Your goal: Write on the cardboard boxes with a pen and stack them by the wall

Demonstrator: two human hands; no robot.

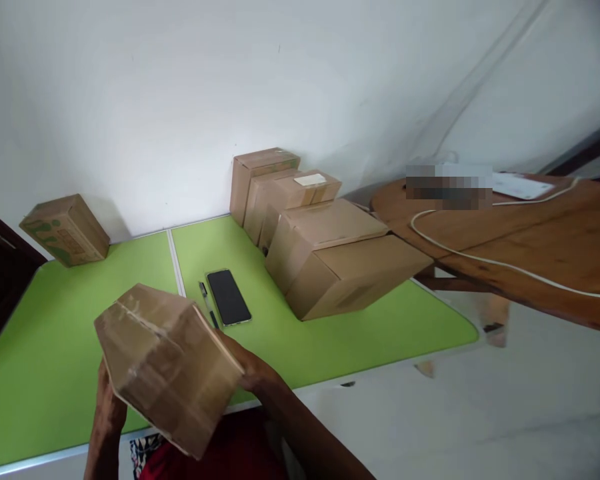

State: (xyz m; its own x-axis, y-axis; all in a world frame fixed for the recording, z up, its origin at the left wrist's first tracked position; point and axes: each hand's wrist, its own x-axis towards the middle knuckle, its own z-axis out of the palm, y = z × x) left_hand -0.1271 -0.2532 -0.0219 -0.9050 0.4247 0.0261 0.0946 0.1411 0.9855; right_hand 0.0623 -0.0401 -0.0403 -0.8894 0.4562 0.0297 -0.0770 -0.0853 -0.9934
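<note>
A taped brown cardboard box (165, 367) is held tilted above the front edge of the green table, between my two hands. My left hand (111, 403) grips its left side, with the fingers partly hidden behind the cardboard. On the opposite side, my right hand (240, 357) is closed against the box, its fingers mostly out of sight. Just beyond the box, a black smartphone (229, 297) lies flat on the table, and a pen (209, 305) lies beside it on the left.
Several cardboard boxes (330, 227) stand in a row on the green table (380, 333), reaching back to the wall. Another box with green print (65, 230) sits at the back left. On the right, a wooden table (520, 233) carries a white cable (510, 267).
</note>
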